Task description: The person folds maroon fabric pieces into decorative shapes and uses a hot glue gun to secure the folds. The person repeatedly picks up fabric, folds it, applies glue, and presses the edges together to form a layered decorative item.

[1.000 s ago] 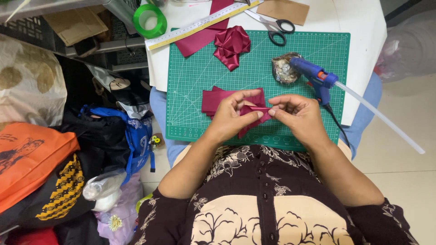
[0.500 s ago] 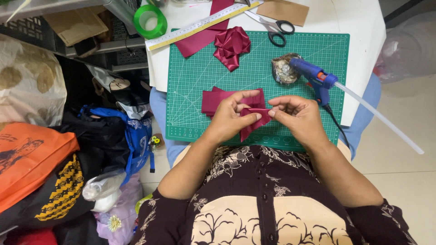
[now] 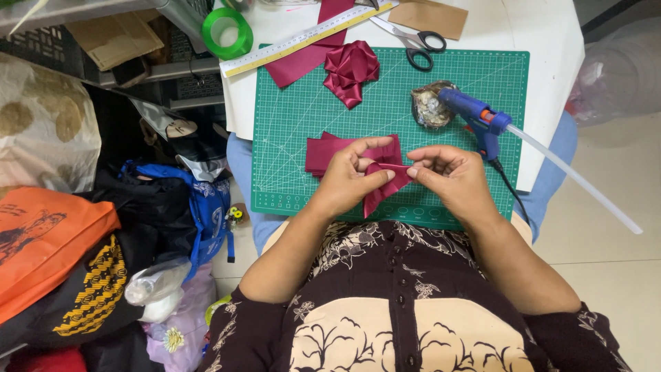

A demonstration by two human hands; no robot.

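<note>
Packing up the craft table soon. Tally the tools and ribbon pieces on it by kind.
Glue gun: 1
Scissors: 1
Ruler: 1
Green tape roll: 1
Folded ribbon flower: 1
Ribbon piece held by both hands: 1
Total: 6

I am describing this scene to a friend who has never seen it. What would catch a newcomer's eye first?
First, the two bare hands at the centre: the left hand and right hand pinch a folded strip of dark red satin ribbon between them over a green gridded cutting mat. Next, a blue glue gun lies on the mat's right side, and a finished dark red ribbon rose sits near its top edge.
</note>
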